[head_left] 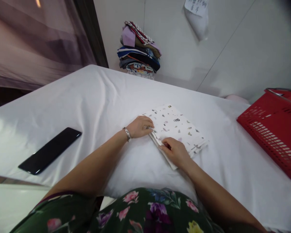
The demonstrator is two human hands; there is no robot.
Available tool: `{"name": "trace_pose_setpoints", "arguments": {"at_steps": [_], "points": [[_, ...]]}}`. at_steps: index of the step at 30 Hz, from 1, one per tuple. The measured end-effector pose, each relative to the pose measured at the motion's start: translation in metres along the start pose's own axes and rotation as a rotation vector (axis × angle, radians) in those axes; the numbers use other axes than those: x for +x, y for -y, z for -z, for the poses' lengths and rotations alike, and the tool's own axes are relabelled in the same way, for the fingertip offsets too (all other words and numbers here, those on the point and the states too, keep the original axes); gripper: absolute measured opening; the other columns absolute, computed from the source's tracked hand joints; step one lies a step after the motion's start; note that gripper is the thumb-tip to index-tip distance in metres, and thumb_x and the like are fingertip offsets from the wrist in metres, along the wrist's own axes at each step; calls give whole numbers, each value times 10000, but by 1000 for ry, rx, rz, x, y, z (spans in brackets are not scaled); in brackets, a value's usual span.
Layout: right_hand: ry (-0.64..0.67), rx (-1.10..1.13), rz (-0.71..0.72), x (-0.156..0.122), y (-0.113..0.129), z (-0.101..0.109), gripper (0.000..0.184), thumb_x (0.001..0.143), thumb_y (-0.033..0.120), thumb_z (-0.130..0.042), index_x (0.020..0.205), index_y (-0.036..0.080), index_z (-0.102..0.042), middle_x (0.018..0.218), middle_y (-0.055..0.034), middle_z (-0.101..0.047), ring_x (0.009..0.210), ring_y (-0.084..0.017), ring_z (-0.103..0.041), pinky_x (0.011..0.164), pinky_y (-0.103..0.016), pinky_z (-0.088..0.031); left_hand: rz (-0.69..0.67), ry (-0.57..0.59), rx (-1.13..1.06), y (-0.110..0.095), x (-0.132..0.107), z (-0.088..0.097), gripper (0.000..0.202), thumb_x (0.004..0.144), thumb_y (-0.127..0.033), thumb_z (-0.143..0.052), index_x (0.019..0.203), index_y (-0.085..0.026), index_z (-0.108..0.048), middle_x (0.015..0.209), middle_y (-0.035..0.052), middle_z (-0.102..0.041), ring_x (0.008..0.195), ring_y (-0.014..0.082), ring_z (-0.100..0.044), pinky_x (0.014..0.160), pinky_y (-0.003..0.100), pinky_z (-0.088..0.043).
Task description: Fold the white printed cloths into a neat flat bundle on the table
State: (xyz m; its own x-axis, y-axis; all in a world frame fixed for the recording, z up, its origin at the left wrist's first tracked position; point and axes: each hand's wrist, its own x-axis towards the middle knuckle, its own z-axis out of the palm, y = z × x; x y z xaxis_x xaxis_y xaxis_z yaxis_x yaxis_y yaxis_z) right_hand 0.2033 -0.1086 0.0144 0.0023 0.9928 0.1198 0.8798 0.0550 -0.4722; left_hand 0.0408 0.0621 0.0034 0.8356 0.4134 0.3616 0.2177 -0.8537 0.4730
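Across the bottom of the frame, a green floral garment (157, 210) is showing. Just beyond, right hand (176, 150) is curling nearly closed, apparently pinching the near edge of a white patterned cloth (172, 121). Left hand (141, 127), wearing a bracelet (127, 134), is bending loosely over the cloth's left corner; gripping or only pressing, cannot tell. Cloth is lying mid-frame on a white-draped counter (121, 97). Layers are showing along its near side, so folding is looking well advanced; near strip and right corner are sitting uneven, some straightening perhaps remaining. At left, a glossy black slab (50, 150) is lying; far right, a red basket (276, 129) is sitting. Farther off, upper centre, piled fabrics (140, 51) are rising beside a wall (169, 48), where paper (196, 19) is hanging.
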Motion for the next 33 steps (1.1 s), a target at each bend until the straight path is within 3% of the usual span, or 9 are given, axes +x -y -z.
{"name": "trace_pose_setpoints", "arguments": {"at_steps": [8,15,23,33], "points": [[-95,227,15,-2,0,3,118,838,261,-489,807,209,-590,699,15,-592,651,-123,-533,629,-232,-385,-53,43,40,3,1,0,165,777,-291,-574,900,-244,-674,968,15,-640,925,167,-556,883,351,-366],[-94,152,110,-4,3,-2,133,851,241,-459,824,206,-585,765,-12,-599,737,-141,-554,684,-247,-399,-69,38,47,2,0,1,136,772,-245,-587,873,-249,-677,956,7,-634,911,156,-555,875,339,-370],[34,-87,16,-4,6,-4,241,815,355,-517,1001,202,-526,768,-3,-588,685,-152,-540,608,-258,-371,-84,19,61,-1,2,2,163,834,-201,-491,814,-210,-653,927,20,-632,895,151,-547,847,326,-384],[8,-95,-24,-4,8,-5,149,827,325,-479,893,201,-530,756,0,-577,661,-141,-517,593,-249,-340,-68,42,72,-3,0,4,159,795,-215,-555,924,-228,-647,994,25,-632,954,174,-543,875,357,-373]]}}
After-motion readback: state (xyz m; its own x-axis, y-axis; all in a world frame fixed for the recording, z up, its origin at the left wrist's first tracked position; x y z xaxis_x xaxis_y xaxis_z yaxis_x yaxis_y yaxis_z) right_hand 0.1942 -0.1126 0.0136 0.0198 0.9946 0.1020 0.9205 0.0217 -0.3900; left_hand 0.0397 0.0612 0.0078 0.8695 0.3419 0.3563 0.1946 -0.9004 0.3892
